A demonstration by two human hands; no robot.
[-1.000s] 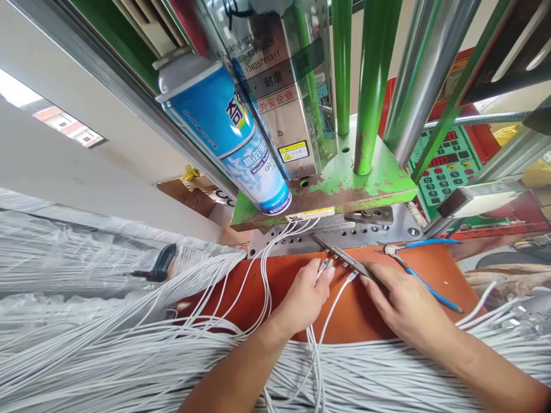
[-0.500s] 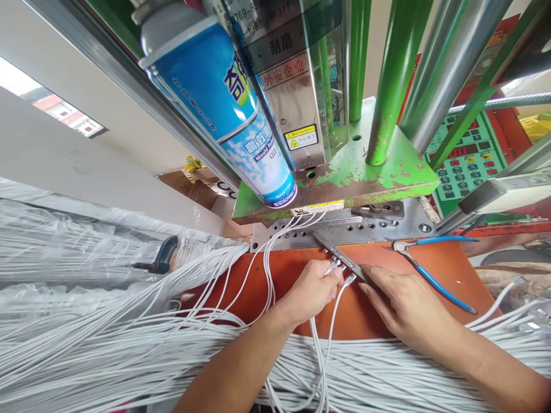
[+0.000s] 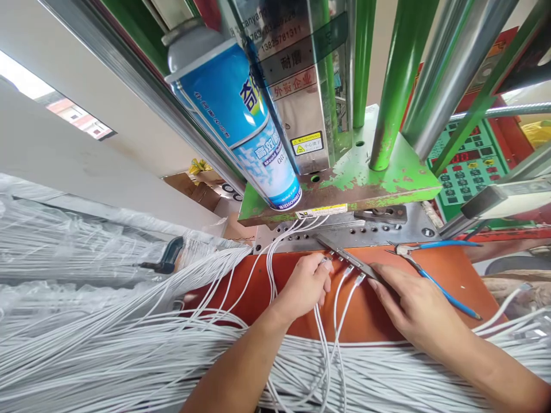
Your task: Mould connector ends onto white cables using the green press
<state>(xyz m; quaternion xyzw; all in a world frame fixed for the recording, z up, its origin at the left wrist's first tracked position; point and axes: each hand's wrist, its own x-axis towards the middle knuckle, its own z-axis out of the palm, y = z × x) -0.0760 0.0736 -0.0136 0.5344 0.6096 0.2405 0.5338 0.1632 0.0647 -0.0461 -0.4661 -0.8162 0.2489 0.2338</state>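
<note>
My right hand (image 3: 413,298) grips the near end of a slim metal mould bar (image 3: 344,256), which slants over the orange work surface (image 3: 370,315) with its far end by the press's steel plate. Two white cables with clear plugs (image 3: 359,280) sit against the bar's lower side, close to my right fingers. My left hand (image 3: 303,289) is closed, pinching another clear cable plug (image 3: 326,262) beside the bar's far part. Its fingers partly hide that plug, so I cannot tell whether it touches the bar. White cables (image 3: 327,350) hang below my left hand.
Blue-handled pliers (image 3: 443,287) lie right of my right hand. A blue spray can (image 3: 258,137) stands on the green press plate (image 3: 344,198), above the steel base (image 3: 387,232). Bundles of white cable (image 3: 129,350) spread across the front and left, near a dark clamp (image 3: 166,258).
My left hand has shifted along the bar toward its far end, leaving a second plug exposed against the bar. My right hand keeps its hold. The whole view has shifted slightly.
</note>
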